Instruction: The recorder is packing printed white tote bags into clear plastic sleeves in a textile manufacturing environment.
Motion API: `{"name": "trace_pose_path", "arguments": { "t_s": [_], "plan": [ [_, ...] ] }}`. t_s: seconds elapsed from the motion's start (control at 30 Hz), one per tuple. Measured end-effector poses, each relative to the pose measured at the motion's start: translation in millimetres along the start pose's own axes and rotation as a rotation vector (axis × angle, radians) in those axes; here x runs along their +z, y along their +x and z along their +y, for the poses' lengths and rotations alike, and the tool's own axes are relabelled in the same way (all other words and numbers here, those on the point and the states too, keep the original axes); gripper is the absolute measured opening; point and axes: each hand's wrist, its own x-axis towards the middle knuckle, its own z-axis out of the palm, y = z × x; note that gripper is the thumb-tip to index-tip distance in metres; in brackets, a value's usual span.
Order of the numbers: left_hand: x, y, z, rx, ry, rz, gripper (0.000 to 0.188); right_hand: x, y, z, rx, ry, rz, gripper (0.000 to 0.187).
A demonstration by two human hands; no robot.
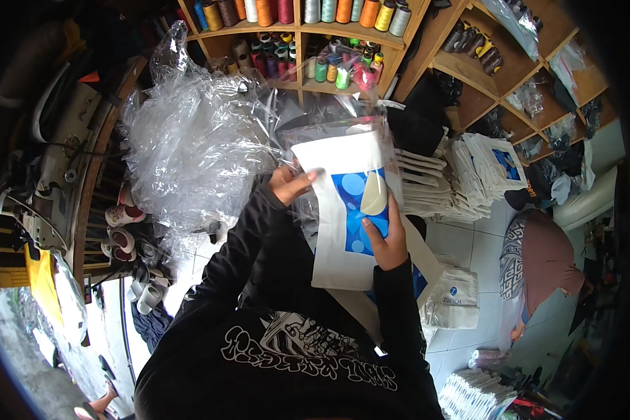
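While crinkled clear plastic film (196, 147) heaps at ten o'clock, off-white fabric stacks (462, 178) lie toward three. Wooden shelves (350, 32) at twelve hold coloured thread cones (343, 10); centrally, a transparent plastic sleeve (343, 126) covers the top of a flat, blue-panelled off-white fabric rectangle (350, 210). The left hand (290, 185) pinches its left edge; the half-closed right hand (392, 238) grips its right.

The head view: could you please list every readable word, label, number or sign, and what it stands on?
I won't copy wording, only locate it:
Clear-wrapped beige bag: legible blue lettering under a round blue emblem.
Black top: large white stylised lettering beside a white drawing.
Held white fabric piece: no lettering that I can make out.
Thread spools: any labels too small to read.
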Motion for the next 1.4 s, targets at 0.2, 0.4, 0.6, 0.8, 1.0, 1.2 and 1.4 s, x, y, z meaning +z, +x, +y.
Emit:
{"name": "trace_pose_path", "arguments": {
  "t_s": [0.2,0.4,0.6,0.8,1.0,1.2,1.4],
  "plan": [
    [-1.3,5.9,-10.4,0.177,0.146,-0.055,0.050,7.3,-7.8,-8.6,0.046,-0.105,0.005,0.062],
    [0.9,3.8,-15.8,0.097,0.102,-0.025,0.044,9.8,-16.4,-9.0,0.163,-0.090,-0.002,0.071],
    [-23.1,-5.5,-2.8,0.163,-0.039,-0.222,0.035,2.5,-30.9,-19.7,0.198,0.640,0.084,0.054],
    [-33.6,-19.7,19.0,0.262,0.348,-0.259,0.028,-28.7,-24.1,30.6,0.067,0.620,0.058,0.049],
    [-31.2,-34.7,43.4,0.394,0.830,-0.330,0.032,0.5,11.7,36.9,0.016,0.824,-0.115,0.064],
    [-41.4,-64.5,52.9,0.278,0.519,-0.265,0.028,10.0,5.8,54.7,0.087,0.944,-0.196,0.056],
    [-42.2,-82.8,54.1,0.205,0.684,-0.111,0.039,13.5,-5.2,67.1,0.121,0.763,-0.242,0.052]
  ]
}}
